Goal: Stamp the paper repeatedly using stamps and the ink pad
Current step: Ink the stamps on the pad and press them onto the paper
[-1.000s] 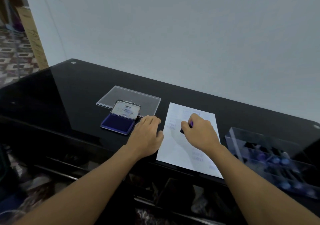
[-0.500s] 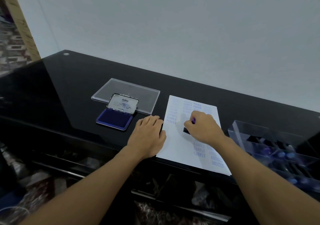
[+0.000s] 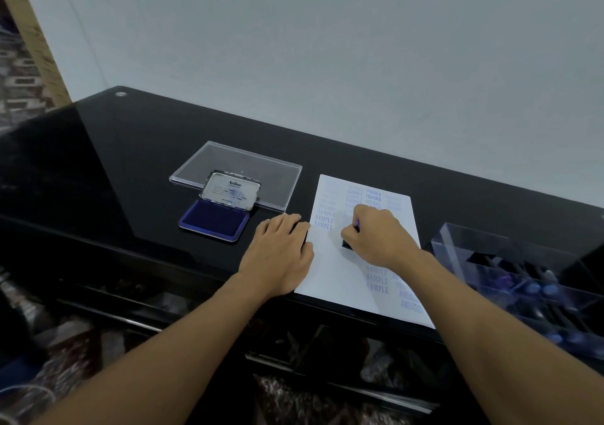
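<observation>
Looked like a shop or small-office counter, not certain which. Noted black glass top [image 3: 98, 163] with cluttered shelves [image 3: 294, 343] showing beneath, set against plain pale wall [image 3: 327, 48]. Logged clear acrylic organiser [image 3: 457, 248] of stamps [image 3: 536, 290] at right; open ink pad [image 3: 214, 220] and stamped paper [image 3: 330, 271] on top. Glimpsed patterned floor tiles [image 3: 19, 75] beyond wooden frame [image 3: 36, 42], left.

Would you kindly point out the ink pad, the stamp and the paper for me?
ink pad [image 3: 214, 220]: head view, on the blue inked surface.
stamp [image 3: 346, 245]: head view, on the visible corner of its black base.
paper [image 3: 330, 269]: head view, on a blank patch near its left edge.
</observation>
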`<state>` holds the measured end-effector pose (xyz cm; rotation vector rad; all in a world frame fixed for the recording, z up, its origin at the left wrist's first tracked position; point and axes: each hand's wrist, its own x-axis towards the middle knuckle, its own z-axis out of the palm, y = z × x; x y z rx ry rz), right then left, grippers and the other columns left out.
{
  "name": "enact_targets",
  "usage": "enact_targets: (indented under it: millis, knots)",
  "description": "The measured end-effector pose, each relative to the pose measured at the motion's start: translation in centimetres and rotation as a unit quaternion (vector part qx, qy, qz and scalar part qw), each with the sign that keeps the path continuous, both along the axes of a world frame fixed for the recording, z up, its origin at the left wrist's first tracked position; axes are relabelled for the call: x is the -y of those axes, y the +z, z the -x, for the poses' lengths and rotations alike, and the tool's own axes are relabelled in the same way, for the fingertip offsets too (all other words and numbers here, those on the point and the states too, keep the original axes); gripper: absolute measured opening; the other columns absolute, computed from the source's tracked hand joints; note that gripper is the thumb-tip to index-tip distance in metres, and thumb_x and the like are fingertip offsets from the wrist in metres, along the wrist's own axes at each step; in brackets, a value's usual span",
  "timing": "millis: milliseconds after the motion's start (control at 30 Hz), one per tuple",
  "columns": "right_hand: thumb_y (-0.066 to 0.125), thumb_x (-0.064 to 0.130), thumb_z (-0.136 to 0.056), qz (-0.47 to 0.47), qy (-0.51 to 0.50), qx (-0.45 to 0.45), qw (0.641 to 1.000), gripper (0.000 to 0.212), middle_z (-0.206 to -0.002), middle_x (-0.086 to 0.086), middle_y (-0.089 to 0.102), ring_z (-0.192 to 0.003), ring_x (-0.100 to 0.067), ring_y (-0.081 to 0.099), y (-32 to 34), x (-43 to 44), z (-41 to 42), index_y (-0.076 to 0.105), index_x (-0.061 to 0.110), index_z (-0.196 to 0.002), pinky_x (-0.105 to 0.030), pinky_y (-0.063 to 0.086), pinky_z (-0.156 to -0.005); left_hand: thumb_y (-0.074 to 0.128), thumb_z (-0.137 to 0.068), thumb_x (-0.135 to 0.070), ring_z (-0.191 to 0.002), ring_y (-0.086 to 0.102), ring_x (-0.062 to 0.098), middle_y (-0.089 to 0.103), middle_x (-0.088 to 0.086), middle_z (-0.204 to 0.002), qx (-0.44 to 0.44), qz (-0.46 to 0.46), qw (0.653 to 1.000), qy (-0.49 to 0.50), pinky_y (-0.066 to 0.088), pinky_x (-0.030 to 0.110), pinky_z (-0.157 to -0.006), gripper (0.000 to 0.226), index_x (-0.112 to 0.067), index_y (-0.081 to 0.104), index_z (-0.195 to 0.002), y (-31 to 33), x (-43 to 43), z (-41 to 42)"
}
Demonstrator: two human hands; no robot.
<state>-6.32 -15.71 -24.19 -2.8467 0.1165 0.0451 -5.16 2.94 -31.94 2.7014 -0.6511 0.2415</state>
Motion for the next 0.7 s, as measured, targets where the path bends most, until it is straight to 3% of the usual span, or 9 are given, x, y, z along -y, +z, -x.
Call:
enact_targets:
  millis: [167, 400, 600, 700]
  knots:
    - [0.049, 0.021, -0.096, 0.013, -0.016, 0.005, 1.000, 0.026, -0.069, -0.002, 0.049, -0.056, -0.014, 0.040, -0.6, -0.4, 0.2, 0.037, 0.017, -0.074, -0.027, 0.030, -0.051, 0.032, -0.102, -0.035, -0.142, 0.029, 0.018, 0.038, -0.001, -0.151, -0.002, 0.000, 1.000, 0.002, 0.018, 0.040, -0.118, 0.045, -0.020, 0.043, -0.143, 0.0, 0.0, 0.1]
    - [0.047, 0.024, -0.100, 0.001, -0.023, 0.034, 0.999, 0.032, -0.068, 0.002, 0.050, -0.056, -0.011, 0.044, -1.3, -0.7, 0.7, 0.031, 0.023, -0.073, -0.024, 0.029, -0.050, 0.029, -0.103, -0.036, -0.145, 0.024, 0.018, 0.033, 0.000, -0.154, -0.010, -0.014, 1.000, 0.006, 0.016, 0.041, -0.121, 0.047, -0.020, 0.039, -0.146, 0.1, 0.1, 0.3]
    - [0.047, 0.021, -0.098, 0.000, -0.035, 0.054, 0.998, 0.028, -0.071, -0.001, 0.053, -0.062, -0.018, 0.051, -2.3, -0.7, 0.8, 0.032, 0.023, -0.074, -0.029, 0.033, -0.050, 0.030, -0.103, -0.035, -0.145, 0.025, 0.019, 0.033, 0.001, -0.154, -0.012, -0.015, 1.000, 0.010, 0.017, 0.043, -0.121, 0.046, -0.019, 0.040, -0.145, 0.1, 0.3, 0.3]
    - [0.047, 0.018, -0.097, -0.003, -0.038, 0.063, 0.997, 0.029, -0.068, -0.001, 0.050, -0.059, -0.016, 0.045, -2.5, -0.8, 0.8, 0.030, 0.022, -0.073, -0.029, 0.030, -0.049, 0.027, -0.101, -0.036, -0.144, 0.026, 0.020, 0.034, 0.001, -0.153, -0.012, -0.020, 1.000, 0.012, 0.018, 0.043, -0.121, 0.049, -0.019, 0.041, -0.144, 0.1, 0.3, 0.4]
